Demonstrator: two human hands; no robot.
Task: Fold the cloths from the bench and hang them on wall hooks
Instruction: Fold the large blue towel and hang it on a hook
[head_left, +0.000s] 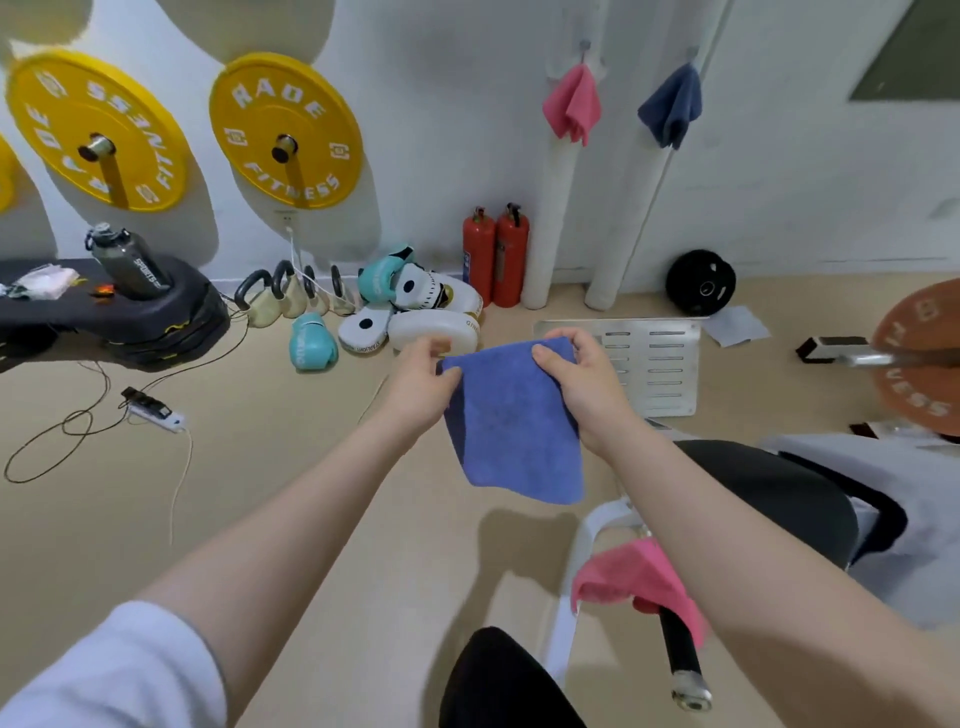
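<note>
Blue cloth (514, 415) hangs folded, pinched at its top corners by left hand (421, 384) and right hand (587, 384); pink cloth (639, 582) drapes at five o'clock.

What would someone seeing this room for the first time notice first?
Most likely the blue cloth held up mid-frame, the left hand and right hand pinching its top corners. Next, the two yellow weight plates mounted on the wall at upper left. Then the pink cloth and dark blue cloth hanging on wall hooks at upper right.
</note>
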